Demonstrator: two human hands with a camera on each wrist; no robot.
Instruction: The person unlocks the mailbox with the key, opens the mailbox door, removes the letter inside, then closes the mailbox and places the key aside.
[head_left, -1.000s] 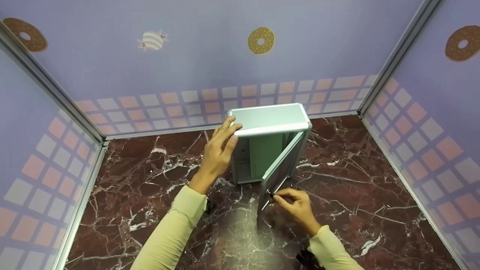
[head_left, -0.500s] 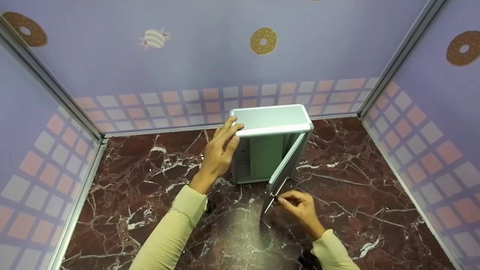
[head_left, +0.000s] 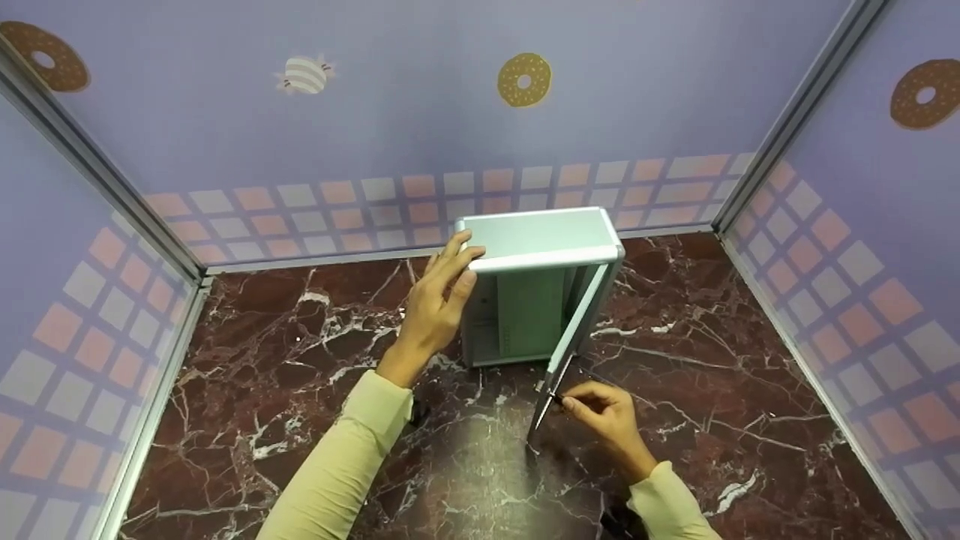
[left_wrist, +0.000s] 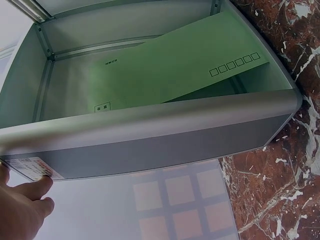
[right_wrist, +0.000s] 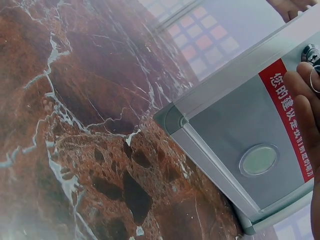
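Observation:
A silver metal suggestion box (head_left: 540, 234) stands upright with its hinged door (head_left: 576, 321) swung out toward me. My left hand (head_left: 435, 304) rests on the box's upper left corner, fingertips over the top edge and thumb by the front edge. With thumb and forefinger my right hand (head_left: 606, 418) pinches the black-headed key (head_left: 556, 400) at the door's lock (right_wrist: 310, 52); a thin key ring shows by the fingers. Inside the box leans a green envelope (left_wrist: 145, 70). On the door are a red printed strip (right_wrist: 287, 115) and an oval window (right_wrist: 259, 160).
The box stands on a dark red marbled surface (head_left: 300, 420). Behind it rises a purple patterned wall (head_left: 412, 127), with side panels left and right. A printed label (left_wrist: 35, 167) sits on the box's side near my left fingers.
The door has swung a little further to the right, its free edge moving outward. My right hand has moved right and slightly nearer with the key. The left hand keeps its place on the corner.

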